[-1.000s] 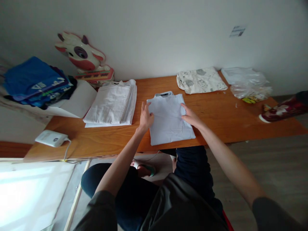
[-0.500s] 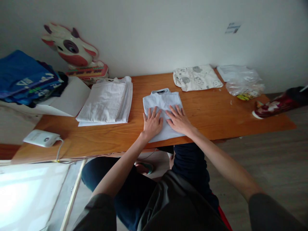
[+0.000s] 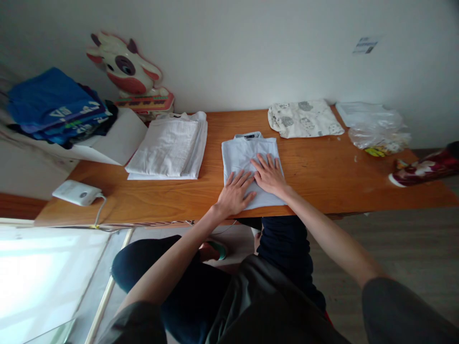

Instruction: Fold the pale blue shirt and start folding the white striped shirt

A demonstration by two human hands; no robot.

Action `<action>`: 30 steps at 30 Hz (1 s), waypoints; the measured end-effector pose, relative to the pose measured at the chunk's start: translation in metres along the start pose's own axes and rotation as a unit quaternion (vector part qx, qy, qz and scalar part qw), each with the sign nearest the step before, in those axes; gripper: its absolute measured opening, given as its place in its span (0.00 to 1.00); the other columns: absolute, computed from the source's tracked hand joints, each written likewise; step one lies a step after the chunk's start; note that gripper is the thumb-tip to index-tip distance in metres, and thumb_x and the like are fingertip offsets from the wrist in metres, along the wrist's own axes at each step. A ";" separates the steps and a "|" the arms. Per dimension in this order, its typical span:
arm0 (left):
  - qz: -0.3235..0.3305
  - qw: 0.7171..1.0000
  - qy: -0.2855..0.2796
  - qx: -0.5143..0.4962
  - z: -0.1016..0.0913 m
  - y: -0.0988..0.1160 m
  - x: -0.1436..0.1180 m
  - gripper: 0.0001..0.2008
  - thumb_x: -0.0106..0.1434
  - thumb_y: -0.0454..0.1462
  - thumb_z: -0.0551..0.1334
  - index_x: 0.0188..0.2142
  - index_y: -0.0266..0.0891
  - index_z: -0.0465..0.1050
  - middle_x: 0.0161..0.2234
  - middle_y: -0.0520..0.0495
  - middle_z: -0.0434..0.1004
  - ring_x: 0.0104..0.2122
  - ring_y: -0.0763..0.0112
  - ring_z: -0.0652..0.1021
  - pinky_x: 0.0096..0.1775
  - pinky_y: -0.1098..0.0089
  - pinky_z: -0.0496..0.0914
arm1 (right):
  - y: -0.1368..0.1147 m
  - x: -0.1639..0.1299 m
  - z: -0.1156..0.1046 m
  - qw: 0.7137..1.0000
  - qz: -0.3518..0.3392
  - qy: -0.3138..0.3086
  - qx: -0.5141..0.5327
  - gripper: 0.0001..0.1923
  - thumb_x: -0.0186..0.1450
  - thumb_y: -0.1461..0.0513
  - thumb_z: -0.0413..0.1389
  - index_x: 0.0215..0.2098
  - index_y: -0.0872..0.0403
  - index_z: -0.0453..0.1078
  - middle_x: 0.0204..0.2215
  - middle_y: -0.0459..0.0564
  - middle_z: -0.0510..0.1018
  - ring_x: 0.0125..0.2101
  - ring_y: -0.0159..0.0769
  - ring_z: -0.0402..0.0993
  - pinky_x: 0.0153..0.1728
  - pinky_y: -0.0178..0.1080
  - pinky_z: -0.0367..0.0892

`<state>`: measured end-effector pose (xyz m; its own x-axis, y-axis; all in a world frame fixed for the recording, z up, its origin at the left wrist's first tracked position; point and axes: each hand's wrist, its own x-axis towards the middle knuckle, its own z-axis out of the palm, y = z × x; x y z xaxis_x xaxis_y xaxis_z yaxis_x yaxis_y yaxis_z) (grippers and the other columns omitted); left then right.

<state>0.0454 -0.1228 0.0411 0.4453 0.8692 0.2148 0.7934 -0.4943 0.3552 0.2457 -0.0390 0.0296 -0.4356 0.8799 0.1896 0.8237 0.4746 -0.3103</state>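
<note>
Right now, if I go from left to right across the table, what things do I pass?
White box with a cord → pile of white clothes → folded pale blue shirt under both hands → animal-print cloth → plastic bags.

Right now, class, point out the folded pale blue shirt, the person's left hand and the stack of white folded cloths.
folded pale blue shirt point(image 3: 244, 150): head view, upper panel below the collar.
left hand point(image 3: 234, 193): head view, back of the hand.
stack of white folded cloths point(image 3: 168, 148): head view, top cloth's middle.

Bare table point(image 3: 322, 167) right of folded shirt point(image 3: 247, 150); white stack point(image 3: 168, 148) left
</note>
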 end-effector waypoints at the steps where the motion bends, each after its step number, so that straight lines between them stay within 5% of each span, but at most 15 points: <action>1: 0.006 1.000 -0.005 0.003 0.000 -0.002 -0.002 0.31 0.77 0.50 0.57 0.75 0.47 0.61 0.77 0.43 0.61 0.78 0.50 0.56 0.77 0.43 0.46 | 0.004 0.000 0.003 1.000 0.005 0.002 0.010 0.32 0.76 0.56 0.48 0.77 0.43 0.59 0.80 0.47 0.52 0.79 0.65 0.39 0.74 0.77 0.35; 5: 0.046 0.998 -0.029 0.023 -0.010 -0.001 0.004 0.27 0.77 0.46 0.57 0.71 0.42 0.67 0.72 0.40 0.68 0.75 0.50 0.63 0.76 0.46 0.52 | 0.012 0.015 -0.003 0.999 0.004 -0.046 0.019 0.30 0.76 0.54 0.49 0.75 0.44 0.64 0.78 0.49 0.57 0.77 0.69 0.45 0.73 0.80 0.38; 8: 0.139 0.988 -0.059 0.019 -0.012 0.024 0.019 0.21 0.78 0.38 0.53 0.66 0.40 0.73 0.66 0.41 0.77 0.68 0.58 0.73 0.72 0.57 0.62 | 0.002 0.047 -0.014 0.998 -0.037 -0.051 0.013 0.27 0.78 0.52 0.47 0.73 0.44 0.67 0.78 0.49 0.58 0.77 0.68 0.47 0.73 0.79 0.40; 10: 0.180 0.982 -0.062 0.020 -0.002 0.047 0.030 0.22 0.80 0.41 0.51 0.65 0.40 0.74 0.65 0.41 0.77 0.68 0.58 0.73 0.71 0.58 0.63 | -0.010 0.069 -0.011 0.995 -0.085 -0.056 0.006 0.28 0.78 0.50 0.48 0.74 0.42 0.65 0.79 0.46 0.55 0.78 0.67 0.42 0.74 0.78 0.37; 14: 0.127 0.989 -0.037 0.062 0.036 0.086 0.039 0.31 0.78 0.55 0.52 0.68 0.39 0.72 0.68 0.36 0.75 0.72 0.48 0.66 0.73 0.46 0.55 | -0.031 0.091 0.016 0.986 -0.116 -0.119 -0.011 0.34 0.76 0.45 0.52 0.78 0.39 0.58 0.80 0.43 0.50 0.79 0.68 0.34 0.73 0.79 0.33; 17: 0.090 0.992 -0.024 0.082 0.054 0.096 0.035 0.33 0.77 0.55 0.52 0.72 0.39 0.68 0.70 0.36 0.72 0.74 0.47 0.64 0.74 0.44 0.53 | -0.034 0.088 0.033 0.989 -0.110 -0.102 -0.016 0.35 0.77 0.45 0.50 0.79 0.39 0.54 0.81 0.43 0.47 0.79 0.67 0.32 0.73 0.80 0.30; 30: 0.039 0.995 -0.013 0.088 0.064 0.127 0.010 0.41 0.74 0.60 0.53 0.72 0.33 0.68 0.70 0.32 0.71 0.73 0.42 0.65 0.76 0.45 0.50 | -0.031 0.082 0.038 0.990 -0.120 -0.067 -0.008 0.35 0.78 0.44 0.49 0.79 0.39 0.54 0.81 0.42 0.49 0.79 0.64 0.33 0.74 0.76 0.27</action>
<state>0.1772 -0.1760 0.0296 0.5173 0.8292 0.2120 0.8152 -0.5528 0.1731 0.1705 0.0187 0.0194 -0.6638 0.7365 0.1300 0.6949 0.6717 -0.2569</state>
